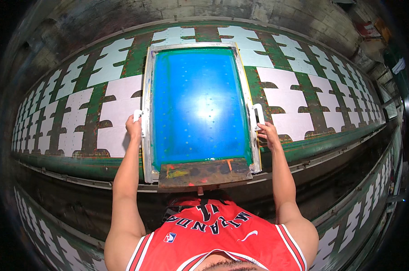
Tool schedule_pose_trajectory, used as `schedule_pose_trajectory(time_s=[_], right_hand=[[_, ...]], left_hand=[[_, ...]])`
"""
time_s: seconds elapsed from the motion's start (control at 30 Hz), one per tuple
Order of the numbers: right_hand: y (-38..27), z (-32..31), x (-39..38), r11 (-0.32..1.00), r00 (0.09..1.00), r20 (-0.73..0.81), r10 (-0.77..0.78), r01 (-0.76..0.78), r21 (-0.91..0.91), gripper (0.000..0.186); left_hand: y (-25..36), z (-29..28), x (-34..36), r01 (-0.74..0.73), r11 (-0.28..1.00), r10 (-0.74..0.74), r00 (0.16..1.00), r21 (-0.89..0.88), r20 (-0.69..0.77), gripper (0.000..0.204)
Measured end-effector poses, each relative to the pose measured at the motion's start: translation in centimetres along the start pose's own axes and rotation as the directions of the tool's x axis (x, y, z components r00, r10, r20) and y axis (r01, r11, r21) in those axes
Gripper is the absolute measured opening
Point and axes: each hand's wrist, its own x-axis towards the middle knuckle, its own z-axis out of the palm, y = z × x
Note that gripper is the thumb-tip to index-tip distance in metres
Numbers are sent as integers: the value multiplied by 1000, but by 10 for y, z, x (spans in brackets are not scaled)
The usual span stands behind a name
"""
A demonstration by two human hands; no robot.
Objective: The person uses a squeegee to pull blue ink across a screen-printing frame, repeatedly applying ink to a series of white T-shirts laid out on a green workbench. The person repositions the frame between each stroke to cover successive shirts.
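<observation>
Between my hands is a metal-framed screen with a bright blue surface, a green margin and small dots, lying on the long green table over rows of cut panels. Its near end carries a paint-stained board. My left hand is closed on the white left handle at the frame's side. My right hand grips the white right handle, fingers curled round its lower part.
Pale blue panels line the far row and pale pink panels the near row. A concrete wall runs behind. Clutter sits at back right. Other tables with white panels show low on both sides, beside me.
</observation>
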Motion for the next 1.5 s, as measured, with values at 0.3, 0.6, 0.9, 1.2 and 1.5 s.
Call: schedule_pose_trajectory(time_s=[0.3, 0.6, 0.9, 1.2, 1.5], right_hand=[[1, -32, 10, 999, 995, -95, 18, -21, -35, 57], [11, -47, 23, 999, 996, -78, 38, -40, -25, 45], [8, -37, 21, 947, 987, -159, -37, -17, -321, 49], [-15, 63, -90, 694, 872, 449, -193, 445, -566, 67], [3, 113, -166, -83, 481, 874, -61, 870, -485, 76]], left_hand=[[-6, 38, -20, -84, 992, 85, 996, 91, -3, 30], [-4, 48, -24, 63, 994, -70, 995, 93, 72, 35], [9, 43, -32, 26, 973, -60, 988, 231, 142, 30], [25, 29, -9, 154, 973, -214, 876, 170, 432, 31], [-1, 45, -9, 126, 992, -106, 910, -24, 400, 47]])
